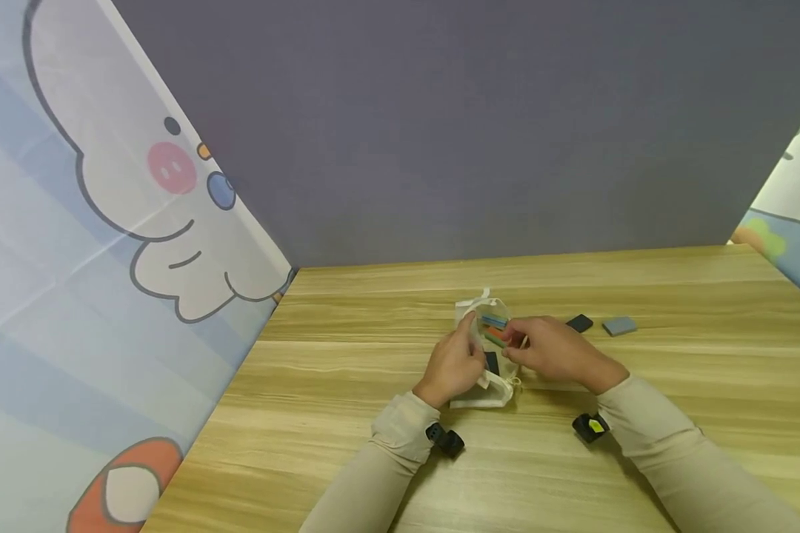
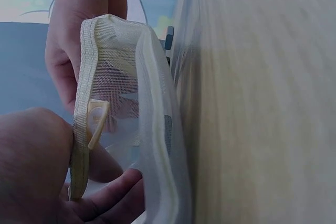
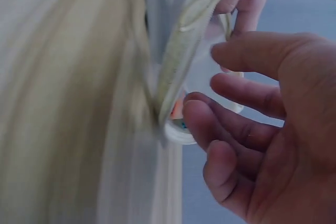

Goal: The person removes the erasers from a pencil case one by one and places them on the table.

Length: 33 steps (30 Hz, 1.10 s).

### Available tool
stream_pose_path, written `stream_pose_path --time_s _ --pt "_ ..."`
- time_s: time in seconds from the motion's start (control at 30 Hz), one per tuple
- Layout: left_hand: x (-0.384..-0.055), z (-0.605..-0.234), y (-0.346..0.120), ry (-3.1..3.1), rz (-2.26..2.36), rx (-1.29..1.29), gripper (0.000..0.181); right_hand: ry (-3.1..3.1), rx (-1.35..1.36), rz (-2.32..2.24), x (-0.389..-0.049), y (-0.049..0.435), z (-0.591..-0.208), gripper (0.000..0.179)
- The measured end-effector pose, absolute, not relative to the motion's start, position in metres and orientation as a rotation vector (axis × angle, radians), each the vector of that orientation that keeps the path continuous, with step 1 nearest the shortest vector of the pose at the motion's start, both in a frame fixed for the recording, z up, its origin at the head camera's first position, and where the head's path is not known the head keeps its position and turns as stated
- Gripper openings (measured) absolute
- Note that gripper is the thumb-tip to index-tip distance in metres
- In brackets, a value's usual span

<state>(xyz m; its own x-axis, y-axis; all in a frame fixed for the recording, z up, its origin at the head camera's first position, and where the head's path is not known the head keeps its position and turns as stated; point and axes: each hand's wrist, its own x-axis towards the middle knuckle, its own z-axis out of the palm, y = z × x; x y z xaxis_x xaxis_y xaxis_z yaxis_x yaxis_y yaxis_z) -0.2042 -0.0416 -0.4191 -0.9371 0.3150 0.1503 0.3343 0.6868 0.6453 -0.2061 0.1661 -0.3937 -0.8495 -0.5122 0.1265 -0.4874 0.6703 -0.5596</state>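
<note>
A whitish mesh pouch (image 1: 478,401) with cream edging lies on the table, its mouth spread apart. My left hand (image 1: 455,365) grips its rim, with fingers reaching inside the pouch in the left wrist view. Through the opening show a blue piece (image 1: 494,320), an orange piece (image 1: 495,334), a green piece (image 1: 494,340) and a dark flat piece (image 1: 492,362). At the right side of the mouth is my right hand (image 1: 550,348). Its fingers (image 3: 247,95) are loosely bent, with nothing visible between thumb and fingers in the right wrist view.
Right of the pouch, a black flat block (image 1: 580,323) and a grey flat block (image 1: 619,326) lie on the wooden table (image 1: 347,333). A grey panel (image 1: 480,133) stands along the back edge. A cartoon-printed cloth (image 1: 107,296) hangs at the left.
</note>
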Motion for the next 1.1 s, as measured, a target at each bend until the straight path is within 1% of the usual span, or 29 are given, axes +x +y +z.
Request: stream_pose_path --time_s 0.13,0.33,0.43,0.63,0.93,1.1 --pt "-0.205 -0.419 -0.04 -2.868 -1.105 -0.544 0.064 2.782 -0.831 -0.879 -0.21 0.165 -0.39 0.02" --pt "-0.208 -0.42 -0.037 -2.87 -1.106 -0.532 0.064 2.703 -0.85 -0.836 -0.216 0.161 -0.385 0.035" --pt "-0.209 -0.421 -0.036 -2.864 -1.104 -0.525 0.063 2.678 -0.878 -0.819 -0.219 0.159 -0.384 0.038" --pt "-0.212 -0.422 -0.034 -2.868 -1.106 -0.512 0.063 2.67 -0.883 -0.77 -0.223 0.157 -0.383 0.036" --pt "-0.211 -0.421 -0.035 -2.86 -1.096 -0.517 0.064 2.693 -0.928 -0.692 -0.222 0.154 -0.385 0.024" --pt "-0.21 -0.421 -0.036 -2.85 -1.112 -0.526 0.063 2.702 -0.943 -0.671 -0.219 0.151 -0.386 0.026"
